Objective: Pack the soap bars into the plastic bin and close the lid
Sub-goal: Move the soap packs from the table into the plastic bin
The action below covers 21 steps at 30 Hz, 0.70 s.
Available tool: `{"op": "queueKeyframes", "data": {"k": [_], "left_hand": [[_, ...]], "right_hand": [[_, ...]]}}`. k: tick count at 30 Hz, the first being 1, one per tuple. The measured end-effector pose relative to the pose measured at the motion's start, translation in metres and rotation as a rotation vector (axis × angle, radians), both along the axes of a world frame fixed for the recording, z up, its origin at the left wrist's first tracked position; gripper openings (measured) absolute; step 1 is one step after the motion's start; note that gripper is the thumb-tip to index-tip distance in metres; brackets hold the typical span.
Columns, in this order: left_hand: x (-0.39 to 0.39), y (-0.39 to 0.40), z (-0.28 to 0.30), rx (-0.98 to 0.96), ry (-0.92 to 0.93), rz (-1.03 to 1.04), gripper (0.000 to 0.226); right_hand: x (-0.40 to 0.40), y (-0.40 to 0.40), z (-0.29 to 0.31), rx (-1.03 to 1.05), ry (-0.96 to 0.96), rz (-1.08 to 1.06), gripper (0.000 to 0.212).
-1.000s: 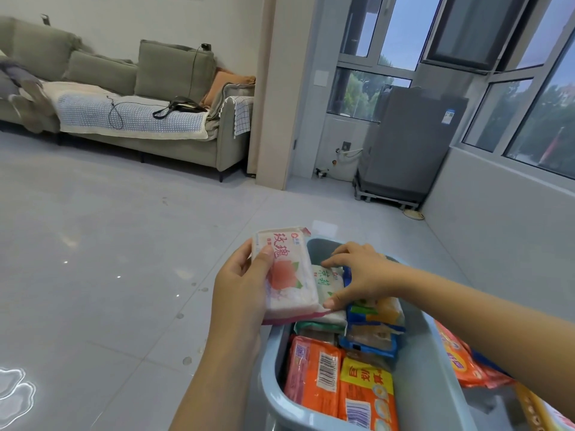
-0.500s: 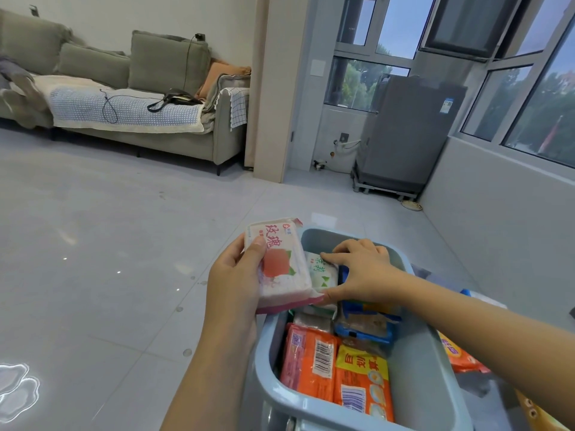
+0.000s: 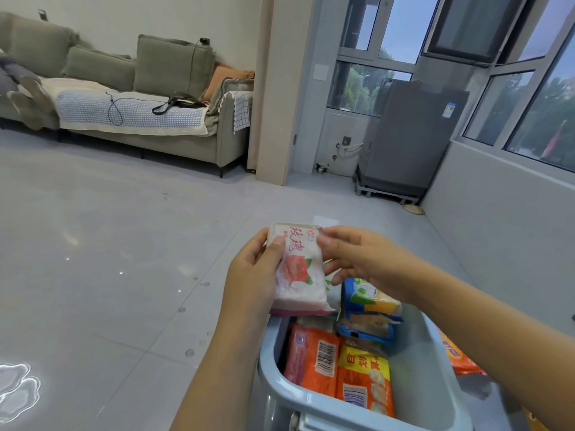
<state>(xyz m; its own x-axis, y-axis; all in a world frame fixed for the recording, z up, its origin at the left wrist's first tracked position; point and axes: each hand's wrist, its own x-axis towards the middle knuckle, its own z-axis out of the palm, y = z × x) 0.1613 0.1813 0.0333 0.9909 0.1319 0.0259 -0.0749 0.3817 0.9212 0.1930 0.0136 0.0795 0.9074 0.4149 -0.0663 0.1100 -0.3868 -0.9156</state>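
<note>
A grey-blue plastic bin stands on the floor in front of me, with several wrapped soap bars in it: orange bars at the near end and blue-wrapped bars further back. My left hand holds a white soap pack with a pink rose print above the bin's far left corner. My right hand touches the pack's upper right edge, fingers curled on it. The bin's far end is hidden behind the pack and hands. No lid is in sight.
More orange soap packs lie on the floor right of the bin, under my right forearm. A grey-green sofa stands at the far left, a grey appliance by the windows, and a low grey wall runs along the right.
My right hand has lifted off the soaps in the bin and come up to the rose pack's top right edge. My left hand still holds that pack, now slightly higher.
</note>
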Motion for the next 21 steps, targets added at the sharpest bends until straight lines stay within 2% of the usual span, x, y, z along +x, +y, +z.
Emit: {"op": "queueKeyframes", "data": {"k": [4,8,12,15,17,19,21], "left_hand": [[0.001,-0.001,0.001,0.028,0.021,-0.093,0.036],[0.001,-0.006,-0.001,0.088,0.0,-0.122,0.043],[0.001,-0.008,-0.006,0.188,-0.05,-0.109,0.048],[0.002,-0.008,-0.006,0.218,-0.061,-0.102,0.046],[0.002,-0.009,-0.005,0.224,-0.059,-0.103,0.045],[0.001,-0.01,-0.006,0.251,-0.062,-0.104,0.044],[0.0,-0.01,-0.006,0.296,-0.07,-0.097,0.042]], "right_hand": [[-0.004,0.006,-0.003,0.048,0.055,-0.06,0.055],[0.008,-0.007,0.004,0.094,0.099,-0.238,0.031],[0.019,-0.019,-0.005,-0.101,0.12,-0.423,0.032],[0.023,-0.012,-0.012,-0.119,0.105,-0.481,0.033],[0.024,-0.003,-0.016,-0.246,0.003,-0.502,0.027],[0.022,0.001,-0.019,-0.538,-0.212,-0.482,0.023],[0.019,-0.003,-0.024,-0.849,-0.446,-0.455,0.033]]}}
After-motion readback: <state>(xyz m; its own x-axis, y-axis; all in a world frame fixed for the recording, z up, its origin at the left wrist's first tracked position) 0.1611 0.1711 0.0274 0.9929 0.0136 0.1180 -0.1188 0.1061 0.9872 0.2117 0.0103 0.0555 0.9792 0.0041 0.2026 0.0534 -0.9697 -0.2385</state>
